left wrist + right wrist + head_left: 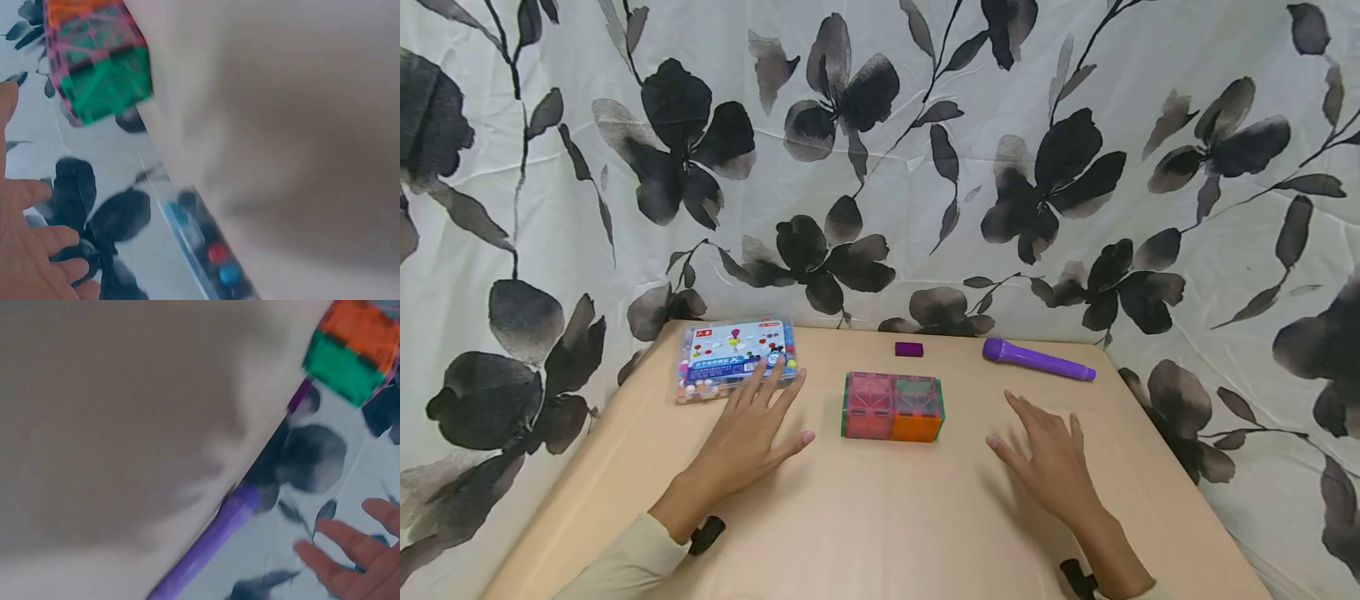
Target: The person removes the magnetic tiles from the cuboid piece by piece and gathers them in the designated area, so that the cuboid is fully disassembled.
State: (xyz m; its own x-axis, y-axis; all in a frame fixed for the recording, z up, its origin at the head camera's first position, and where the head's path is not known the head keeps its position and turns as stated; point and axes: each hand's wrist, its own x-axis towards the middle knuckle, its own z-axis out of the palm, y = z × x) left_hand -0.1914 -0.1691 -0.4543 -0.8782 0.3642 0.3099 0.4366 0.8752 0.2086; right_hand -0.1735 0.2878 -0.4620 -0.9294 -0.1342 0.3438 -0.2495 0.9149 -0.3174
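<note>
Flanking the tile block (892, 408): left hand (748, 437) and right hand (1048, 462), both released

Tile block sits on the table (887, 525), midway between hands, touched by neither; translucent pink and orange faces, green at the ends. Left hand: left of block, fingers spread, grasping nothing; fingertips overlap the clear case (737, 350) in head view, contact can't tell. Right hand: right of block, fingers spread and slightly bent, grasping nothing. Clear case: left of block and a bit farther back, blue-and-white label, small coloured balls inside. Purple bar (908, 349): straight behind block, apart from it. Purple tube (1037, 360): behind block to the right, lying slantwise, thick end nearer block. Floral cloth (940, 167): upright, well behind block. Wrist views blurry.
</note>
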